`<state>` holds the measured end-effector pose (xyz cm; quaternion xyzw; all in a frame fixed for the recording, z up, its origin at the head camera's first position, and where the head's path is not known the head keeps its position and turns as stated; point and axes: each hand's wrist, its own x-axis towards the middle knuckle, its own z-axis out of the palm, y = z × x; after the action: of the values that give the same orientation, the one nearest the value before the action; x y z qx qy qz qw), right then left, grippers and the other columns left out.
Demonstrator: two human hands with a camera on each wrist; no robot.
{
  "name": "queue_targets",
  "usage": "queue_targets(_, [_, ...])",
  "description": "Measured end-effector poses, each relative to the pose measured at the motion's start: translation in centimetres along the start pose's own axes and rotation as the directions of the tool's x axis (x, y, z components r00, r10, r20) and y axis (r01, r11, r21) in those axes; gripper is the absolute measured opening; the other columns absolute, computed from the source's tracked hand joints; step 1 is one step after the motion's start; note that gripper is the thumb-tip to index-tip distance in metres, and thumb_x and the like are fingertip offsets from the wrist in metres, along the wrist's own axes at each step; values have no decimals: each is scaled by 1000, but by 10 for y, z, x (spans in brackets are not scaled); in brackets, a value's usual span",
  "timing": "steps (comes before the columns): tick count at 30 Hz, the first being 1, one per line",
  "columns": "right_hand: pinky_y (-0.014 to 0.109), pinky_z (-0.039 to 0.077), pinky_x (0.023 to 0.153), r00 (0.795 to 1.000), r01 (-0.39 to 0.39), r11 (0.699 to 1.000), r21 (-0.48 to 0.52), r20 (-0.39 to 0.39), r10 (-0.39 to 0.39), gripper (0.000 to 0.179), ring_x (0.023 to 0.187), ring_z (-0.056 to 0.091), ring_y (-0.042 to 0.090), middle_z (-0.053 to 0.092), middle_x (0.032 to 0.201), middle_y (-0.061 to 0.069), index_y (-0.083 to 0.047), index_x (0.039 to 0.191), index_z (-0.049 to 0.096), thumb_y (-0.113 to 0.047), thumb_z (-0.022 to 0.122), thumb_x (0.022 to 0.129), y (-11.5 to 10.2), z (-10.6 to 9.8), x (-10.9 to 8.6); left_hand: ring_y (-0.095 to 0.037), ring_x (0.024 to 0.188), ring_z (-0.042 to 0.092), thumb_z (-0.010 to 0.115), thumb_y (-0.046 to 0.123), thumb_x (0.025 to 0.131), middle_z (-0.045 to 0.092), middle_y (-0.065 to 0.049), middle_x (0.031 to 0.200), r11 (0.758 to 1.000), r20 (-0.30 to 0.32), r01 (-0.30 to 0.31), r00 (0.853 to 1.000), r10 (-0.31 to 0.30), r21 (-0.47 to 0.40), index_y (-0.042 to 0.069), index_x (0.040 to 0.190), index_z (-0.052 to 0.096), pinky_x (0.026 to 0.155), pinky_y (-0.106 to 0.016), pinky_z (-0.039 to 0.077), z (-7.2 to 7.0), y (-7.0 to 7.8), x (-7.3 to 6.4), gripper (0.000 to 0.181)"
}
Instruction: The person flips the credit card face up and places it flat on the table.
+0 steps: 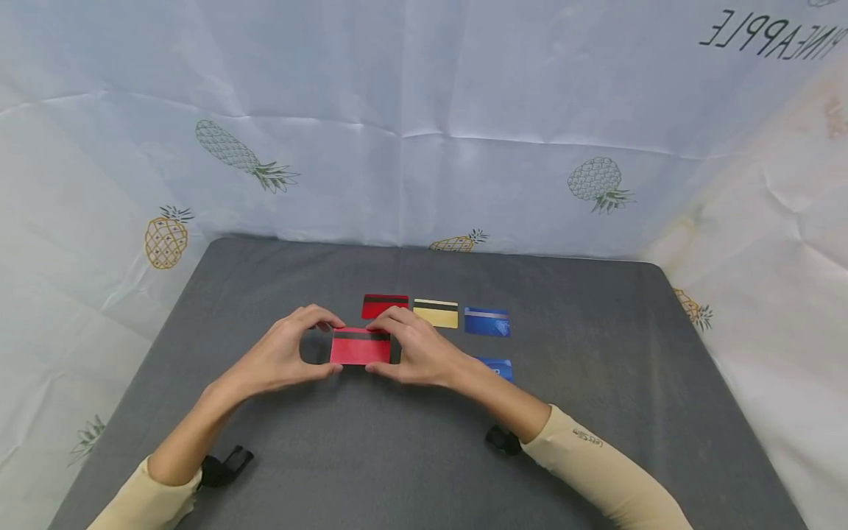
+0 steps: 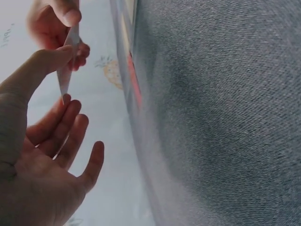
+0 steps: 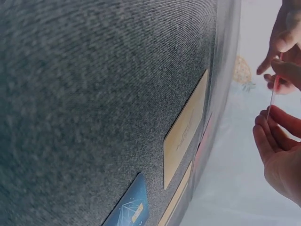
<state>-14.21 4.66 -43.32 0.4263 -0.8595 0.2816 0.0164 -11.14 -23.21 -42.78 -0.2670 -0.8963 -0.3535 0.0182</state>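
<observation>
Nearest: cream sleeves [image 1: 603,464] on both forearms, a black strap piece [image 1: 225,467] by the left cuff, a similar one by the right.

Left hand [image 1: 285,355] pinches the left end of a red magnetic-stripe card [image 1: 360,350], thumb at the near edge, forefinger at the far edge; remaining fingers loosely spread in the left wrist view. Right hand [image 1: 420,352] pinches the right end likewise. Hands apart, linked only by the card, which is held above the table, dark stripe along its far edge. Wrist views show it nearly edge-on.

Beyond the right wrist, a blue card [image 1: 498,368], partly covered by the forearm. Beside it in the right wrist view, a plain-faced gold card [image 3: 186,129] with faint markings.

Farther row, left to right: dark red card [image 1: 384,308], gold striped card [image 1: 435,315], blue striped card [image 1: 486,322]. All lie flat on a grey cloth-covered table [image 1: 583,427].

Behind: white pineapple-print curtain [image 1: 430,73], creased, black lettering [image 1: 775,37] upper right.
</observation>
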Motion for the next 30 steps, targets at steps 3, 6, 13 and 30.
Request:
queue_targets(3, [34,60,102,1000,-14,1000,-2,0,14,59,120,66,19,70,132,7,-6,134,70,-36,90,88,1,-1,-1,-26,109,64,96,13,78,72,-3,123,1000,-9,-2,1000,2,-5,11,128,70,93,-53,57,-1,1,1,57])
queue_targets(6, [35,59,104,1000,-26,1000,4,-7,26,60,121,66,19,69,133,8,-5,135,70,-36,90,88,2,-2,-3,-27,109,64,96,12,77,71,0,122,1000,-14,13,1000,-13,-15,13,128,69,96,-55,57,-2,1,2,57])
queue_targets(13, [35,60,106,999,-35,999,36,-29,36,59,122,66,19,69,133,7,-6,135,69,-35,89,88,4,-3,-5,-22,111,68,95,11,79,70,-1,126,995,-16,34,999,-36,-99,13,129,67,102,-57,59,-2,1,2,58])
queue_targets(30, [36,59,108,997,-51,998,49,-51,53,61,123,66,18,69,135,5,-8,139,68,-37,89,89,4,-3,-7,-29,116,69,94,16,82,69,-4,127,989,-27,59,998,-63,-139,12,130,65,105,-57,59,-2,3,5,56])
